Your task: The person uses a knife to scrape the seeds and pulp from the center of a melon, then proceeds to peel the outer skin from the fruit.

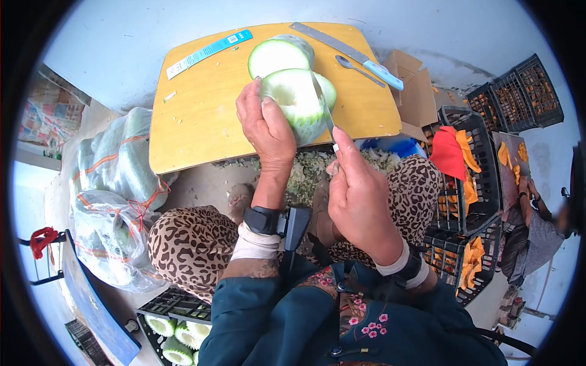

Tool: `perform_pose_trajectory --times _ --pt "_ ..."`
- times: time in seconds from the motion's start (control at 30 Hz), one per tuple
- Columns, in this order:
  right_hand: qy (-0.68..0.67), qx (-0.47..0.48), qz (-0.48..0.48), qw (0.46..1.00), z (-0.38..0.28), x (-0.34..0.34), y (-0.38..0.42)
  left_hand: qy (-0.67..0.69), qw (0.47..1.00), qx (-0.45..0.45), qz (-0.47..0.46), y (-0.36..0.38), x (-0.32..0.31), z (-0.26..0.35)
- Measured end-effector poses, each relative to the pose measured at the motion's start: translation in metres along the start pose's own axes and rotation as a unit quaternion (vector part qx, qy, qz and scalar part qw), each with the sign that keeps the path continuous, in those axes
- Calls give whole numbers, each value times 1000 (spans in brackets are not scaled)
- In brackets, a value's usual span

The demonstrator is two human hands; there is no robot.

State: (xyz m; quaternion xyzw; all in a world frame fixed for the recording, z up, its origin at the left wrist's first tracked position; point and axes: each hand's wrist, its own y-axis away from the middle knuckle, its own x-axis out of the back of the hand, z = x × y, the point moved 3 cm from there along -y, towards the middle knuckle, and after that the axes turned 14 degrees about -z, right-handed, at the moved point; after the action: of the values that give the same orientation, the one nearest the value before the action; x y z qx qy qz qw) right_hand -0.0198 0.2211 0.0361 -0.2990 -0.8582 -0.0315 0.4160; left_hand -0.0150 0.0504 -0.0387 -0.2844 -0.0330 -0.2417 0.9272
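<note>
A hollowed piece of winter melon (308,129) stands tilted at the near side of the yellow table (207,116). My left hand (267,125) grips its left side, thumb near the cut rim. My right hand (361,192) is wrapped round the handle of a knife (328,116), whose blade lies against the melon's right side, across the rim. Just behind is another cut piece of winter melon (278,56), pale face toward me. A larger knife with a light-blue handle (381,73), a spoon (359,69) and a blue-and-white knife sleeve (210,53) lie farther back.
Plastic-wrapped melons (113,165) stand left of the table. A cardboard box (412,91) and black crates (476,210) with orange pieces and a red cloth (447,152) are at right. Peelings (308,177) lie below the table. Another person (537,229) sits far right.
</note>
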Motion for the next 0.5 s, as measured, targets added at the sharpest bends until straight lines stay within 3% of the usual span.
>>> perform_pose_trajectory --times 0.5 --pt "-25 -42 -42 998 -1 -3 2 14 1000 -1 15 1 -1 2"
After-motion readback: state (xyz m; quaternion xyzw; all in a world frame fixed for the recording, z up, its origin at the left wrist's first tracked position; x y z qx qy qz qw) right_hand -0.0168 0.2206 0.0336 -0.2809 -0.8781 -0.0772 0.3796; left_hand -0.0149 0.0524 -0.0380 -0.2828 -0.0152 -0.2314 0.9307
